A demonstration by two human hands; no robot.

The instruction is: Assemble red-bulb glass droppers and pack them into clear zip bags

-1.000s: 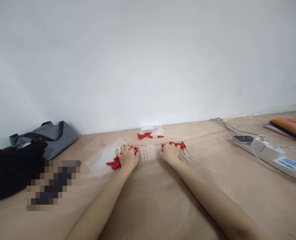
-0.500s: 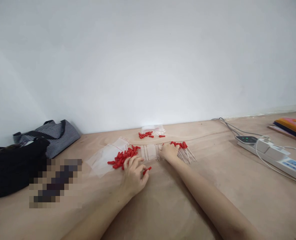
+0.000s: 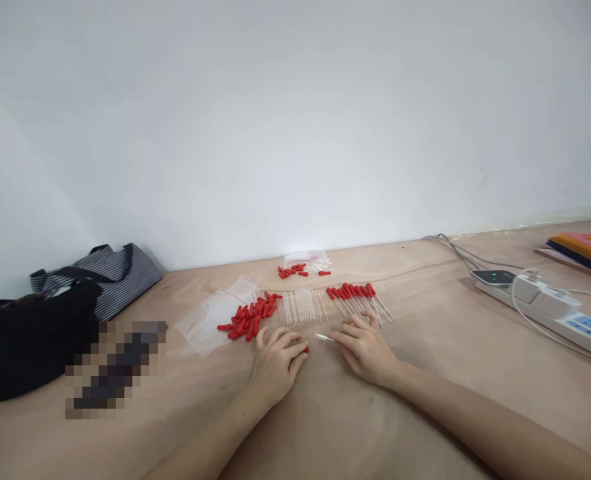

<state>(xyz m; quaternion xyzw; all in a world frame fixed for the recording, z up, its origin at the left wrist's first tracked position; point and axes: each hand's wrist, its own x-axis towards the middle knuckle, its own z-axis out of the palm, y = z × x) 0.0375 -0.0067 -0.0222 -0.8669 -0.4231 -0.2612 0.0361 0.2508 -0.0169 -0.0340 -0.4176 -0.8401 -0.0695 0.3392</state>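
Left hand (image 3: 276, 363) — thumb and fingers closed on a red cap (image 3: 306, 349), mostly hidden by the fingertips. Right hand (image 3: 368, 350) holds a clear tube (image 3: 324, 337), one end pointing toward the cap, the two apart. Beyond the hands, a row of bare tubes (image 3: 300, 308) lies on the table (image 3: 320, 420). Left of the row — a heap of loose caps (image 3: 249, 320) beside flat plastic bags (image 3: 200, 327). Right of it, capped tubes (image 3: 359, 292) lie side by side, red ends toward the wall (image 3: 295, 133).
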